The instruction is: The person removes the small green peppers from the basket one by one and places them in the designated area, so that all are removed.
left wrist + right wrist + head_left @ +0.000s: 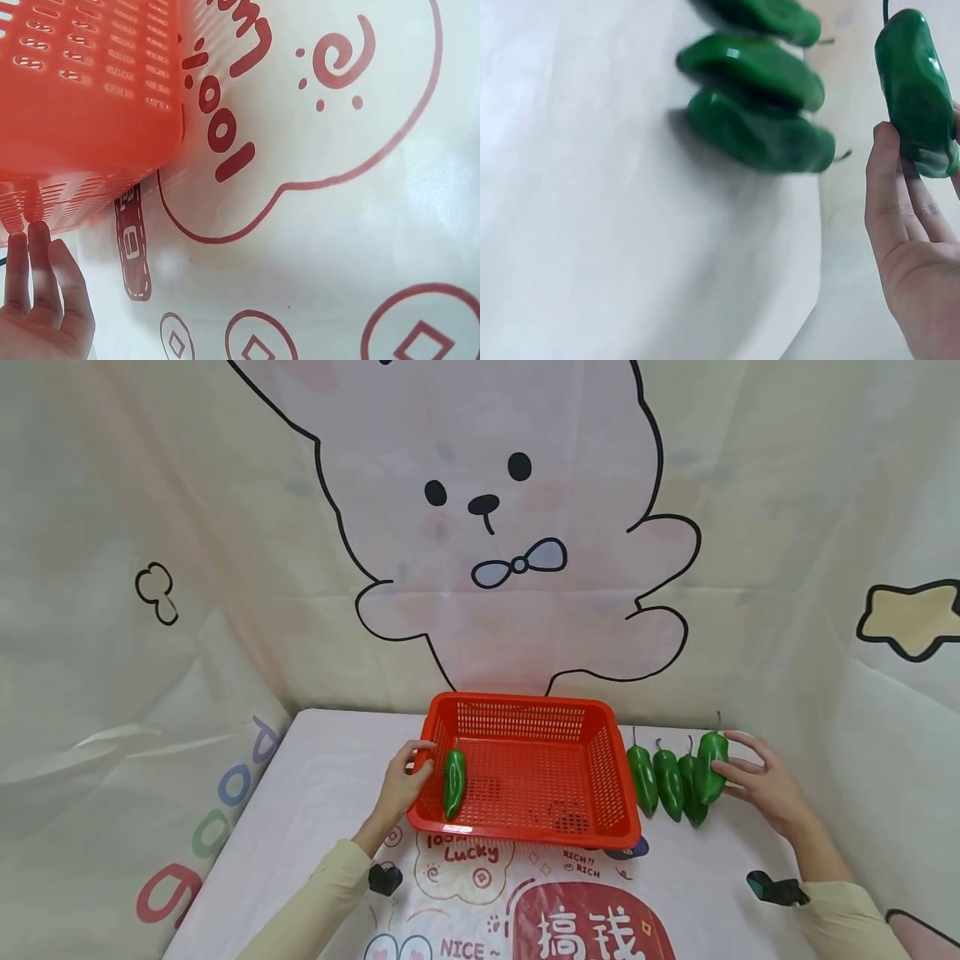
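A red plastic basket (525, 842) with slotted walls stands on the table, and one green pepper (454, 783) lies inside near its left wall. My left hand (403, 783) holds the basket's left rim; in the left wrist view several fingertips (37, 232) press against the outside of the slotted wall. On the right, my right hand (765, 783) pinches another green pepper (916, 94) between thumb and fingers, raised above the table with its stem up. Three more green peppers (668, 783) lie side by side between the basket and this hand, the rightmost partly hidden behind the held one.
A white printed sheet (322, 793) with red lettering covers the table. Its back edge meets a cloth backdrop (525, 635) bearing a cartoon animal, and similar cloth walls rise on both sides. The basket stands close to the backdrop.
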`<move>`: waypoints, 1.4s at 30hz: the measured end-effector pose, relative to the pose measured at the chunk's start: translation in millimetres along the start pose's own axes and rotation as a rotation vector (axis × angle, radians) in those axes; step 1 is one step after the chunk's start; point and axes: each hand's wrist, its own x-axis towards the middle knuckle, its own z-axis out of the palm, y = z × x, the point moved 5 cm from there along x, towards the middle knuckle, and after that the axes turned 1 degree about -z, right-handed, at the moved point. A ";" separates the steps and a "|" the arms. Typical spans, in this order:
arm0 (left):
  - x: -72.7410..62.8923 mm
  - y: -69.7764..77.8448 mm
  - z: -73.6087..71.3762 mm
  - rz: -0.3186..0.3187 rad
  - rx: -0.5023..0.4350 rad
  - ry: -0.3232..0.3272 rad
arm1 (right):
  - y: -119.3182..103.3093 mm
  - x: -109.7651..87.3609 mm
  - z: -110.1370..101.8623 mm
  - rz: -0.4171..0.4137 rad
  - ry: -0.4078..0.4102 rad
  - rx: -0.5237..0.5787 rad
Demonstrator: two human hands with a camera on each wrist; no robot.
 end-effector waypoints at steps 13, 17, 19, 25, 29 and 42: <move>-0.8 0.9 0.0 -0.004 0.008 0.003 | 13.2 -12.9 -29.6 -0.004 0.048 -0.241; -1.8 1.7 -0.8 0.010 0.015 0.007 | 22.5 -14.6 -35.8 0.022 0.067 -0.298; -2.3 1.8 -0.9 0.015 0.010 0.008 | 28.4 -14.6 -38.8 0.037 0.076 -0.321; -3.0 2.4 -0.3 0.022 0.009 0.007 | 44.9 -14.5 -43.7 0.060 0.080 -0.277; -2.8 2.5 0.1 0.010 0.006 0.002 | 51.6 -15.1 -42.8 0.058 0.098 -0.267; -1.0 0.1 0.1 -0.005 -0.006 -0.001 | 54.8 -9.0 -35.5 0.079 0.130 -0.369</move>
